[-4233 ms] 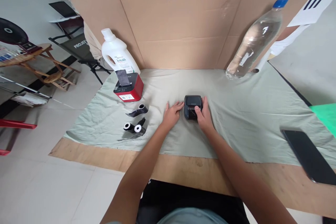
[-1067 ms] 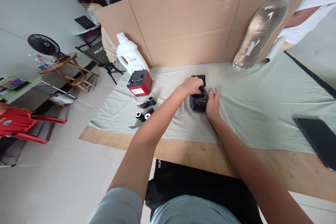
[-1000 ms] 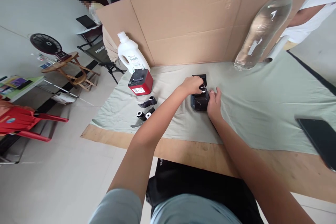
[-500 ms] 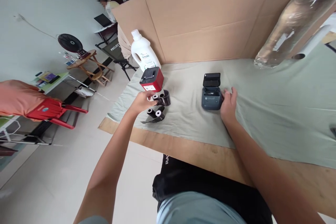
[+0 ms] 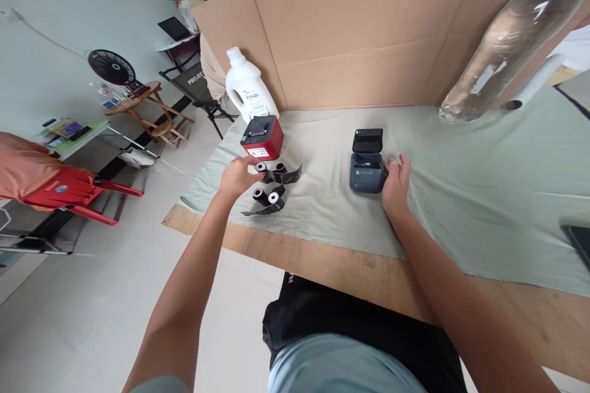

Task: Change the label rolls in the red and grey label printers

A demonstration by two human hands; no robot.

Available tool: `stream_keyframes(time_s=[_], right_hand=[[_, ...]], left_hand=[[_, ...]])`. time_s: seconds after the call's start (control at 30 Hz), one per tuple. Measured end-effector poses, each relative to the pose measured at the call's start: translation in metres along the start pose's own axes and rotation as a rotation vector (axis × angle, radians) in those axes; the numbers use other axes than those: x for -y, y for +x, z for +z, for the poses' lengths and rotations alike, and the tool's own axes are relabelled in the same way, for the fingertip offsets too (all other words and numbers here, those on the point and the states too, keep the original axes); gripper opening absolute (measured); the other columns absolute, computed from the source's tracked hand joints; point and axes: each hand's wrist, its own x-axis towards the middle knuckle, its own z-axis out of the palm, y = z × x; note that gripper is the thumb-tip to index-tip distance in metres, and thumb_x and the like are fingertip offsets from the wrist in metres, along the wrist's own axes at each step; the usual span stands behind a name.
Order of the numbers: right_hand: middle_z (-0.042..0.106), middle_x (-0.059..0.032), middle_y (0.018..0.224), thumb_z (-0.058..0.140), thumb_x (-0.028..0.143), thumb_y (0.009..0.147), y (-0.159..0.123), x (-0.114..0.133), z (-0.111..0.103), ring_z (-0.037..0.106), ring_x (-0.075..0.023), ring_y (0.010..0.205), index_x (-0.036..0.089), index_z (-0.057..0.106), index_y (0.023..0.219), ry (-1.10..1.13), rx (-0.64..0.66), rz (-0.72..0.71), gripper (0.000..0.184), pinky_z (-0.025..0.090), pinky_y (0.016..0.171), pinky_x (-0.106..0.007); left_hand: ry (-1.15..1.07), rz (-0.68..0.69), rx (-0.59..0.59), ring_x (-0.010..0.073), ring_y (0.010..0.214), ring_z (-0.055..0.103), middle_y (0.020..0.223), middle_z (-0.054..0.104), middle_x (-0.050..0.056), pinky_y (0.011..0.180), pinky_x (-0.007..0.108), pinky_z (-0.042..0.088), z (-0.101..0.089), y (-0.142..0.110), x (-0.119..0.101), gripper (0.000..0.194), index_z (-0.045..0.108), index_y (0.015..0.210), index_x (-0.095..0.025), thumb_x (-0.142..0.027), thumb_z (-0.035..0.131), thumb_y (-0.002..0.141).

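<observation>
in the head view, our left hand (image 5: 236,178) is at the left-rear roll (image 5: 260,167), its thumb and fingers around the pale-cored end; we cannot tell whether this grip is clamped on it or only touching. beside it sits the right-rear roll (image 5: 280,168), with a loose dark strip (image 5: 291,177) trailing to the right. nearer us lie two front rolls (image 5: 273,198), close together on the cloth (image 5: 322,209) that covers most of the counter (image 5: 322,250).

our right hand (image 5: 395,189) rests against the right side of the dark blue device (image 5: 367,182), fingers apart, clamped on nothing. the device sits flat on the cloth, its black lid (image 5: 367,140) already swung back and not closed. all four rolls are outside it; we cannot make out the inside of its slot well.

behind the rolls is the red box (image 5: 273,138), with the white bottle (image 5: 251,91) just behind it. the clear bottle (image 5: 507,55) leans at the right, and a phone (image 5: 579,243) shows at the right edge.
</observation>
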Motion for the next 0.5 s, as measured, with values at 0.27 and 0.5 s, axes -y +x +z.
stream_keyframes(time_s=[0.27, 0.5], right_hand=[[0.054, -0.0164, 0.154, 0.046, 0.064, 0.100, -0.001, 0.008, 0.001, 0.055, -0.0289, 0.144, 0.023, 0.036, 0.159, 0.043, -0.015, 0.097, 0.072, 0.037, 0.124, -0.056], [0.058, -0.0144, 0.150, 0.045, 0.065, 0.100, 0.000, 0.006, 0.001, 0.057, -0.0292, 0.141, 0.025, 0.038, 0.157, 0.004, -0.023, 0.077, 0.070, 0.041, 0.122, -0.056]], left_hand=[[0.027, -0.065, 0.043, 0.0277, 0.102, 0.070, 0.111, 0.078, 0.003, 0.077, 0.032, 0.048, -0.006, -0.006, 0.000, 0.033, 0.072, 0.103, -0.026, -0.044, 0.077, 0.076], [0.183, -0.153, 0.092, 0.0295, 0.101, 0.069, 0.111, 0.076, 0.005, 0.076, 0.034, 0.047, -0.005, -0.021, -0.008, 0.028, 0.072, 0.101, -0.027, -0.042, 0.076, 0.077]])
